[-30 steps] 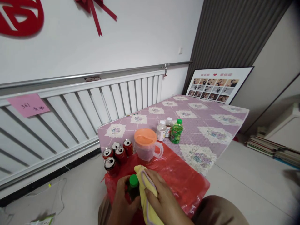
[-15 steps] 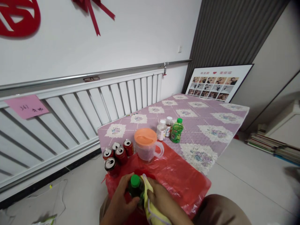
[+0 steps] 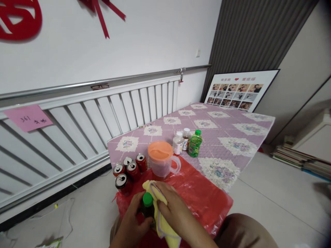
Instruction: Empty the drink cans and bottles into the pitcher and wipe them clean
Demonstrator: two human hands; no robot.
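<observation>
Head view: your left hand grips a green-capped bottle low over the red sheet. Your right hand presses a yellow cloth against it, fingers closed. Cans and a jug stand just beyond.

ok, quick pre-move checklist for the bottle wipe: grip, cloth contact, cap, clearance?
1. Left hand wrapped round the green-capped bottle: ok.
2. Right hand presses the yellow cloth against the bottle's side: ok.
3. Green cap seated on the bottle: looks on; tightness cannot tell.
4. Bottle upright over the red plastic sheet: ok.
5. Clearance to the red cans and the orange-lidded pitcher: apart from both, though the cloth's top corner lies close to the pitcher's base: ok, tight.
6. Bottle base resting on the sheet or lifted: hidden by the hands, cannot tell.
</observation>
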